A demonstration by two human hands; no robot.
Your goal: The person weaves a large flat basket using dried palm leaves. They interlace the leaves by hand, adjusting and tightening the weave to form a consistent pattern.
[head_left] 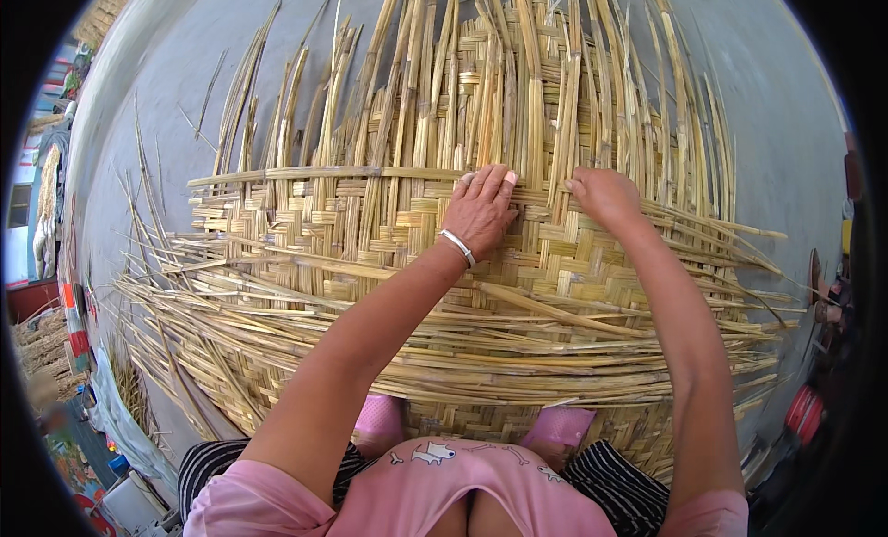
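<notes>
A mat of split yellow reeds [412, 234] lies in front of me, woven tightly in its near part. Its long upright reed strips [384, 121] fan out loose toward the far side. One long reed strip [305, 173] runs crosswise along the far edge of the dense weave. My left hand [481, 209], with a silvery bracelet on the wrist, presses flat on the weave, fingertips at that crosswise strip. To its right, my right hand [606, 199] is closed, thumb and fingers pinching at a reed strip among the uprights; its fingers partly hide what they grip.
A loose band of long reeds [518, 366] lies across the mat nearer to me. My feet in pink footwear [560, 426] rest on the mat's near part. Grey concrete floor [305, 19] surrounds it. Bundled straw [46, 352] and household items stand at far left; a red round object [803, 414] is at right.
</notes>
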